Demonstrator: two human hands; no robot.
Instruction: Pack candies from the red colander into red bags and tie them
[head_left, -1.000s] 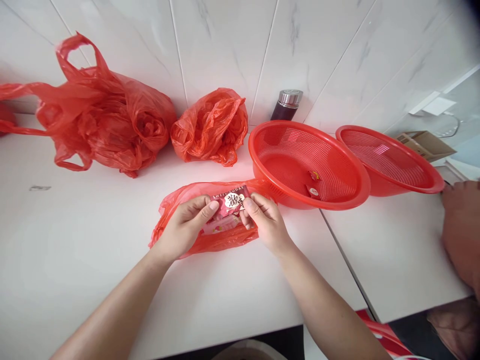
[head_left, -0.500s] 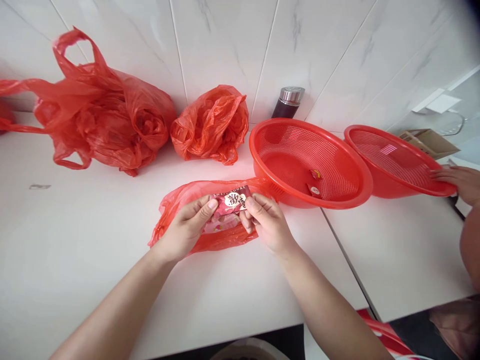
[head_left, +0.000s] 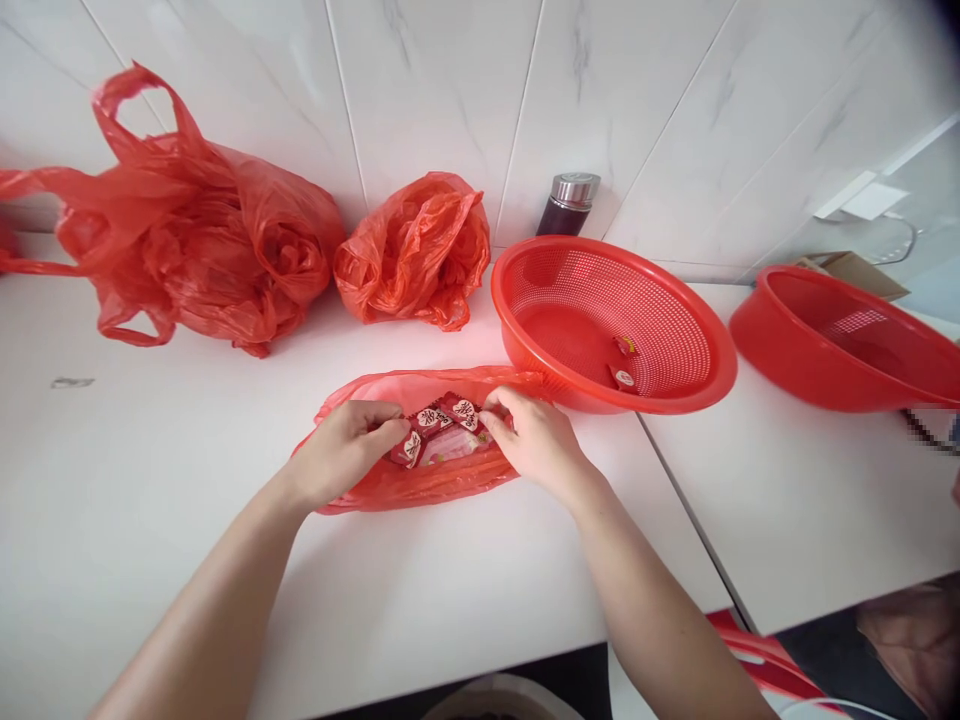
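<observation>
Low over an opened red plastic bag (head_left: 420,492), both of my hands are closed in a pinch. My left hand (head_left: 345,445) has thumb and forefinger at a dark red wrapped candy (head_left: 409,450) on the left. My right hand (head_left: 536,435) pinches the right end of another wrapped candy (head_left: 461,411). Between them shows a third dark red candy wrapper (head_left: 432,420) with dark lettering on a pale patch. A pale pink printed packet (head_left: 450,447) lies beneath, inside the bag. The fingertips partly cover the candy ends.
A red perforated basket (head_left: 536,350) with a couple of small wrapped pieces stands right of the bag. Farther right is a second red basket (head_left: 795,360). Bunched red bags (head_left: 217,260) and a smaller one (head_left: 416,250) sit along the wall, near a thermos (head_left: 568,205).
My hands have lowered and moved apart, and the single candy held up between them is now down among several in the bag. The second basket has shifted right; another person's hand has left it.
</observation>
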